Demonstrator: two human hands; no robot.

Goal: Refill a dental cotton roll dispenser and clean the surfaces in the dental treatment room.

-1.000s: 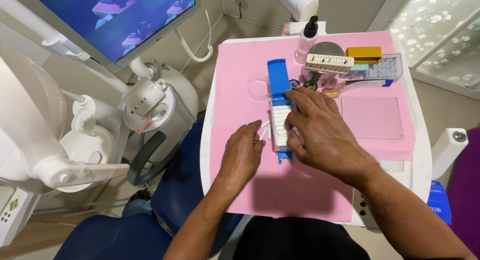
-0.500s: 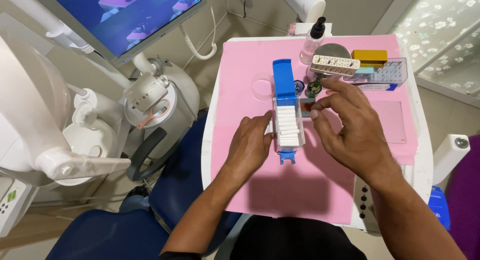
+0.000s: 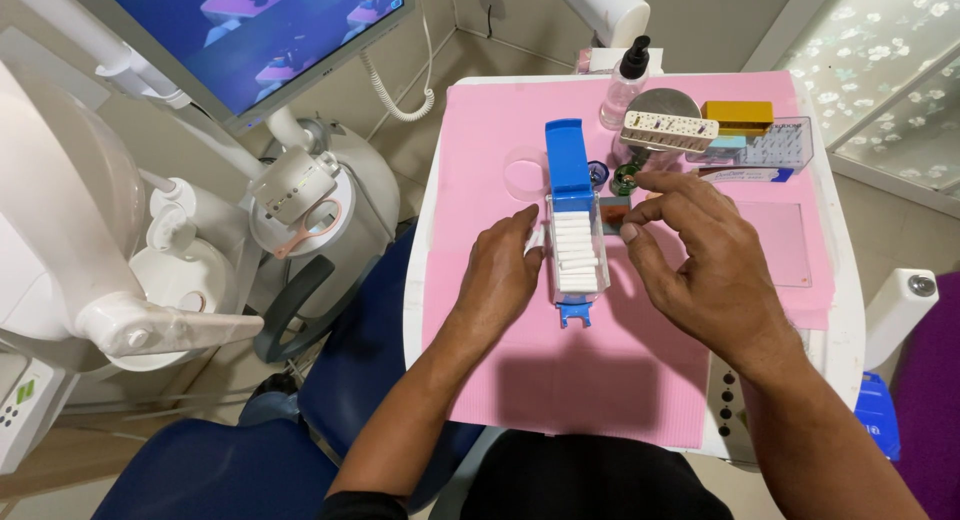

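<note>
Clear dispenser box (image 3: 577, 255) of white cotton rolls, blue lid open, long axis running away from the person on the pink-matted surface (image 3: 500, 110): left hand (image 3: 500, 275) touching its left wall, fingers loosely curled; right hand (image 3: 705, 270) just right, equally near, fingers spread, holding nothing.

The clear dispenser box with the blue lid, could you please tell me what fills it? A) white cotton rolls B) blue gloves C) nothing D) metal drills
A: the dispenser box holds a stack of white cotton rolls, lying between the left hand and right hand.
</note>
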